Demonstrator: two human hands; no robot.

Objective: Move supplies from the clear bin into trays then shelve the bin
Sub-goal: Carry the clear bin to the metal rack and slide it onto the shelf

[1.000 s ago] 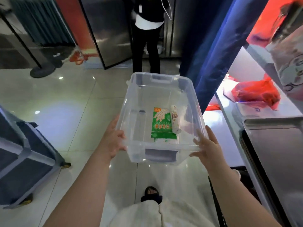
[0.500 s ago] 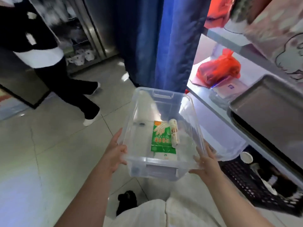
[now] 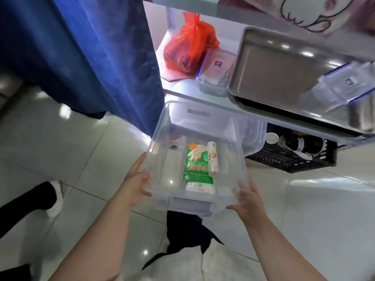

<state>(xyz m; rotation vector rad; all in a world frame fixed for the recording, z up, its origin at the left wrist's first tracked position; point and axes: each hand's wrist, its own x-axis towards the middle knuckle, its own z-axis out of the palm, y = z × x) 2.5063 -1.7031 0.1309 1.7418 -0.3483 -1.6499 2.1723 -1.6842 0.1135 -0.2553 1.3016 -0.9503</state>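
Observation:
I carry a clear plastic bin (image 3: 162,136) in front of me at waist height. My left hand (image 3: 136,180) grips its near left corner and my right hand (image 3: 248,200) grips its near right corner. Inside lie a green glove packet (image 3: 197,165), a small white roll (image 3: 213,159) beside it and a white packet (image 3: 199,187) at the near end. The bin's far end reaches under the edge of a metal shelf (image 3: 213,101). A stainless steel tray (image 3: 274,63) lies on that shelf to the right.
On the shelf sit a red plastic bag (image 3: 188,45) and clear lidded containers (image 3: 215,76) (image 3: 341,86). A blue curtain (image 3: 91,47) hangs at the left. A black crate (image 3: 288,157) with bottles stands under the shelf. Someone's leg and white shoe (image 3: 54,199) are at the left.
The view has turned right and closer to the shelf. The bin, held in both hands, now points at the shelf with its far end under the edge.

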